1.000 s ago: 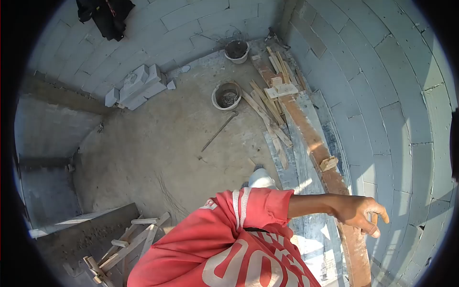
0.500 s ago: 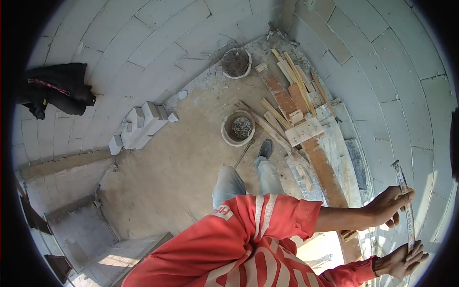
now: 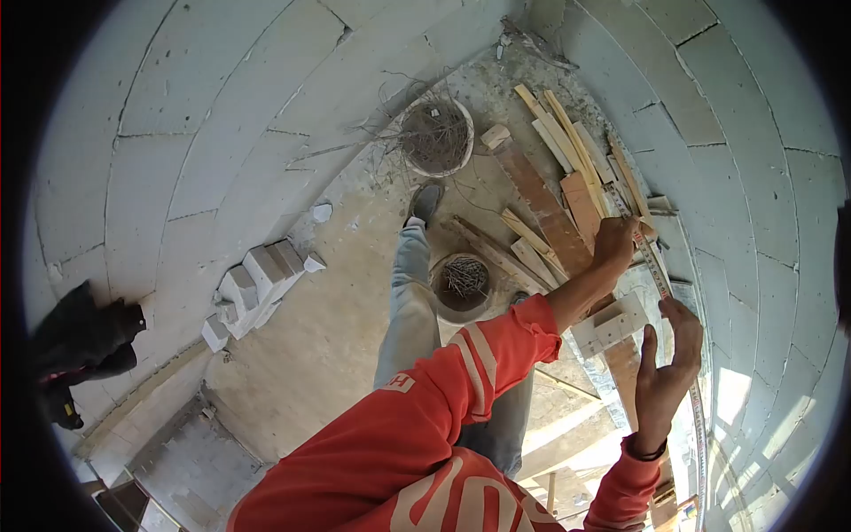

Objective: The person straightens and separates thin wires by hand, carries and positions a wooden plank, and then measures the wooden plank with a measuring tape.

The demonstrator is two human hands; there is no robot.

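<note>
A measuring tape point(image 3: 653, 266) is extended over the timber along the right wall. Near its upper end, my left hand point(image 3: 613, 246) is closed on the blade. Lower down, my right hand point(image 3: 669, 368) has its thumb and fingers apart, with the tape passing at its fingertips; whether they touch it is unclear. Beyond this hand the blade bends down along the wall. Below my left hand, a pale wooden piece point(image 3: 612, 326) lies across a long brown board point(image 3: 554, 217).
A bucket of wire point(image 3: 434, 137) stands near the far corner, and a bucket of nails point(image 3: 463, 282) beside my legs. Pale blocks point(image 3: 266, 275) lie by the left wall, where dark clothing point(image 3: 84, 341) hangs. Loose wood strips point(image 3: 572, 133) lie at the upper right.
Both hands and the tape have moved up and left in view. My right hand's fingers have spread from the tape. One foot has stepped forward near the wire bucket, and the view has shifted.
</note>
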